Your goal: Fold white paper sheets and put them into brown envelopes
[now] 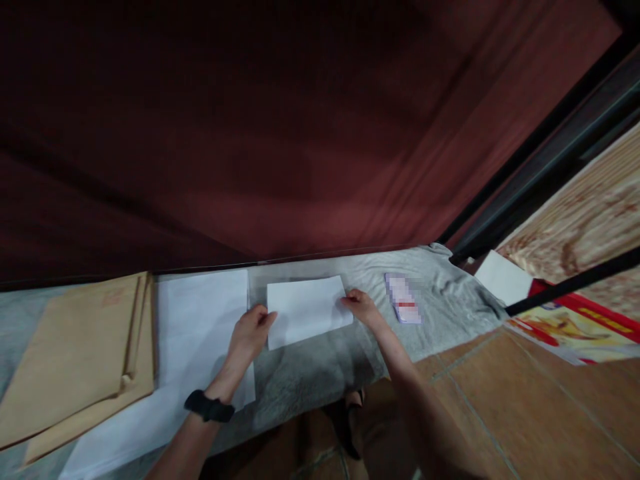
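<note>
I see my left hand [249, 335] pinching the left edge of a white envelope [306, 310] lying on grey cloth [310, 380] | right hand [361, 305] gripping its right edge | risk: uneven pull may crease it or drag the cloth.

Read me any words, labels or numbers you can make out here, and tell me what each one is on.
None can be read.
Small card: pixelated, only a red bar shows.
Brown envelopes: faint reddish mark, too blurred.
Colourful poster: print too blurred.
White sheet held by left hand and right hand: blank.
</note>
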Tool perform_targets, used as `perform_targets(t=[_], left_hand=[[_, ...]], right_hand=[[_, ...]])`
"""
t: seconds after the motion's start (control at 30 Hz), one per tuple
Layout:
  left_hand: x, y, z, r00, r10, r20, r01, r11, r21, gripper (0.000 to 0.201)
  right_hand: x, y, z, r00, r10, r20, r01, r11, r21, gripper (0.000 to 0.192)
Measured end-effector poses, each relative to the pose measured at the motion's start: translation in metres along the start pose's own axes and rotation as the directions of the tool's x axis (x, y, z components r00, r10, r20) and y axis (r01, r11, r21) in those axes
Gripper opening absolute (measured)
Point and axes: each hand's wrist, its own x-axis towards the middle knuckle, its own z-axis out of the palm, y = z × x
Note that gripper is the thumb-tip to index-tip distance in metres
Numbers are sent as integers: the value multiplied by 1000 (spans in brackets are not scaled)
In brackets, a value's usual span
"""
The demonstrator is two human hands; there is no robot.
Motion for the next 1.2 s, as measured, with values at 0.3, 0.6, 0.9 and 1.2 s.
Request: perform_targets(t=[0.3,0.6,0.9,1.2], left_hand=[[-20,-3,4,973,-153,173,195,946,-259,37],[-24,8,5,993,-65,98,28,940,341,23],[-26,29,13,986,-152,68,79,788,611,31],[-29,29,21,996,-86,6,60,749,660,38]], right_hand=[[-17,-2,-3,998,28,52,-24,997,-67,16],[-34,-11,-1,996,79,31,-68,962,-264,13],[-47,-31,6,995,88,-46,-98,783,-614,23],[-48,-33,17,977,-27,-212,-118,758,-642,34]])
